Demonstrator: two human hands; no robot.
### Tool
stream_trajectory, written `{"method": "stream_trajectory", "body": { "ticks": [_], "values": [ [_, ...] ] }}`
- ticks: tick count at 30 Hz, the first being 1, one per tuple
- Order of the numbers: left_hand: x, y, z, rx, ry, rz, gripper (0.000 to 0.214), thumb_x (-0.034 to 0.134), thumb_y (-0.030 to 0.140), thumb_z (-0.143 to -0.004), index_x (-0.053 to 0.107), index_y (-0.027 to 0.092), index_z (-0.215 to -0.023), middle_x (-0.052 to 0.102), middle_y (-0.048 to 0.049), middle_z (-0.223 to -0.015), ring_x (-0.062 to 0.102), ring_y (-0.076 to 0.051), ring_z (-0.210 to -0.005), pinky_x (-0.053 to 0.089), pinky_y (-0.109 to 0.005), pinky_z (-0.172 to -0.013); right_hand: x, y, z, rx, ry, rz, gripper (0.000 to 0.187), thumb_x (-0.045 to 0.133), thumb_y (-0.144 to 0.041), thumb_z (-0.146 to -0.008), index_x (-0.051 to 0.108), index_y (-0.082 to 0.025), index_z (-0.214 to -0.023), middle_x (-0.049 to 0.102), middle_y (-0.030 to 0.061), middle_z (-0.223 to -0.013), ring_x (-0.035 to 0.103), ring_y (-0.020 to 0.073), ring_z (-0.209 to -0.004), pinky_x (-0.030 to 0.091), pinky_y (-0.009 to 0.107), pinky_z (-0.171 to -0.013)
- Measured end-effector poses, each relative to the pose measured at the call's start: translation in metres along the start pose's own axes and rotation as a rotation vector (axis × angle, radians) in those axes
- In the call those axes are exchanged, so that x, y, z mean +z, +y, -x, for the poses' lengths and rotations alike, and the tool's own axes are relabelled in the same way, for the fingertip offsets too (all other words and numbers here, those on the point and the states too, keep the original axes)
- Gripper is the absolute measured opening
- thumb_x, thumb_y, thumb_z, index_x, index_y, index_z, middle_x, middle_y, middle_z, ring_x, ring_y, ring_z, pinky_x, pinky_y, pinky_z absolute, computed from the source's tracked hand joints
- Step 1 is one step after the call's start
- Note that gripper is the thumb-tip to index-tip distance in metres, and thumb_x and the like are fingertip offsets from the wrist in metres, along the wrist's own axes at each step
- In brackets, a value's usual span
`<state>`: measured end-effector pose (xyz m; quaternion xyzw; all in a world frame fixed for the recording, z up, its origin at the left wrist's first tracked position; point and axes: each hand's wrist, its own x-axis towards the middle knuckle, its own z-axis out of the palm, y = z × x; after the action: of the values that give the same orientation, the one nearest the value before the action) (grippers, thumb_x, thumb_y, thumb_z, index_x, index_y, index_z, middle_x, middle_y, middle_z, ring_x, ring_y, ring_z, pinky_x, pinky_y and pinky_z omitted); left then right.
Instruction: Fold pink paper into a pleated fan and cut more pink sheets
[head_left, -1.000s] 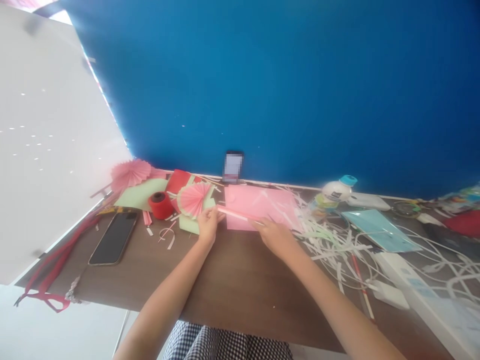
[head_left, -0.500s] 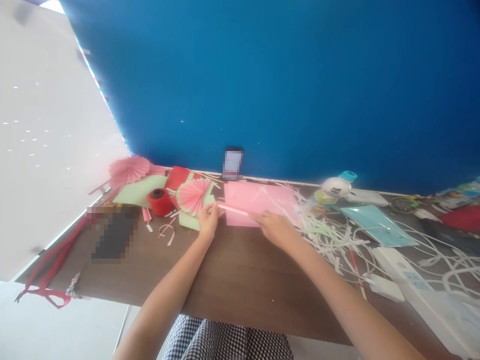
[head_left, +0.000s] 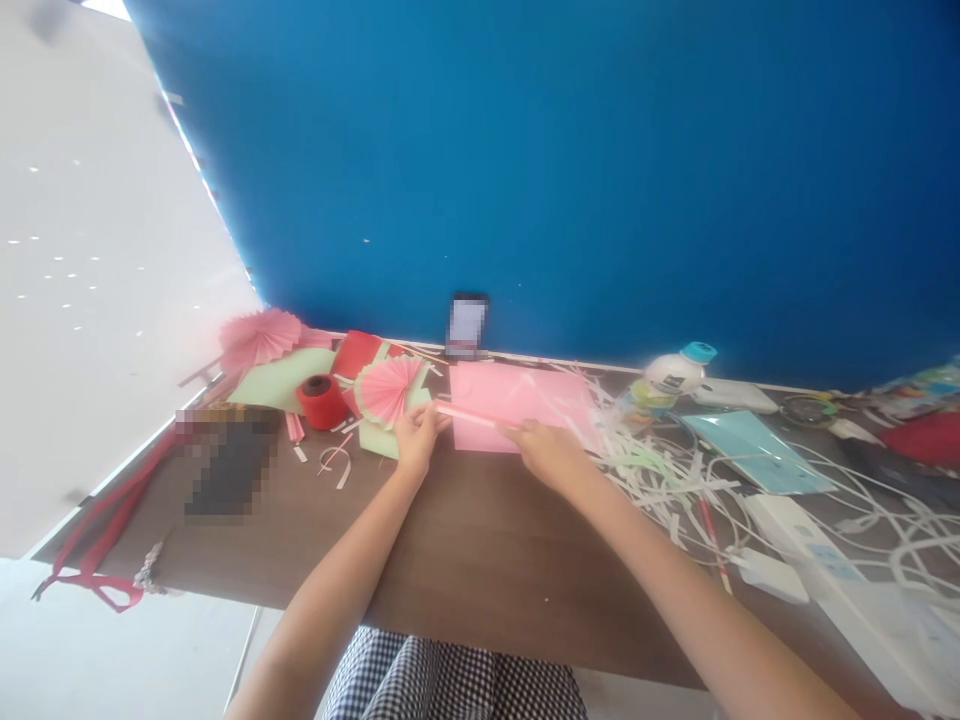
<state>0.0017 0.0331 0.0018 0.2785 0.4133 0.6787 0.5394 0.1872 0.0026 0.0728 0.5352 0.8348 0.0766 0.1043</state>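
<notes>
A narrow pink folded paper strip (head_left: 474, 414) stretches between my two hands, just above the near part of a pink paper sheet (head_left: 517, 385). My left hand (head_left: 417, 435) pinches its left end, and my right hand (head_left: 546, 448) is closed on its right end. The right fingertips are partly hidden behind the hand. Close to my left hand lies a pleated pink paper fan rosette (head_left: 390, 390) with a pale green edge, over light green paper (head_left: 379, 442). Further left stands a red spool of thread (head_left: 322, 402).
A phone (head_left: 466, 327) leans on the blue partition (head_left: 525, 150). To the right are white paper scraps (head_left: 660, 465), a bottle with a blue cap (head_left: 675, 372), a teal packet (head_left: 757, 450), cables and a power strip (head_left: 806, 545). Another pink rosette (head_left: 259, 340) lies far left.
Both hands keep hold of the pink strip in nearly the same place. The whole view has shifted very slightly; nothing else has visibly moved.
</notes>
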Motion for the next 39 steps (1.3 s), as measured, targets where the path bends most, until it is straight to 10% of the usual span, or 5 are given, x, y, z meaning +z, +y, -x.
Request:
{"method": "stream_trajectory", "body": {
  "ticks": [13,26,39],
  "values": [
    [-0.003,-0.003,-0.005,-0.143,-0.047,0.147,0.026,0.07,0.033,-0.063,0.058,0.011,-0.07,0.06,0.0,-0.06,0.064,-0.013,-0.064,0.05,-0.036,-0.082,0.008,-0.005,-0.002,0.012,0.018,0.03,0.052,0.039,-0.007,-0.078,0.042,-0.026,-0.126,0.061,0.0085,-0.087,0.059,0.019,-0.074,0.037,0.025,-0.058],
    [0.008,-0.01,0.009,-0.343,-0.349,0.254,0.065,0.045,0.066,-0.069,0.058,0.009,-0.098,0.06,-0.0215,-0.107,0.057,-0.03,-0.1,0.042,-0.045,-0.09,0.012,-0.017,0.004,-0.041,0.029,-0.063,0.042,0.039,-0.01,-0.081,0.05,-0.022,-0.12,0.062,0.0101,-0.098,0.06,0.0195,-0.082,0.041,0.027,-0.068],
    [0.012,-0.016,0.021,-0.243,-0.484,0.092,0.037,0.071,0.025,-0.065,0.062,0.01,-0.097,0.066,-0.0124,-0.095,0.06,-0.024,-0.094,0.041,-0.043,-0.092,0.007,-0.017,0.01,-0.056,0.056,-0.202,0.041,0.04,-0.014,-0.082,0.052,-0.029,-0.118,0.064,0.0057,-0.103,0.061,0.0196,-0.084,0.044,0.027,-0.067]
  ]
}}
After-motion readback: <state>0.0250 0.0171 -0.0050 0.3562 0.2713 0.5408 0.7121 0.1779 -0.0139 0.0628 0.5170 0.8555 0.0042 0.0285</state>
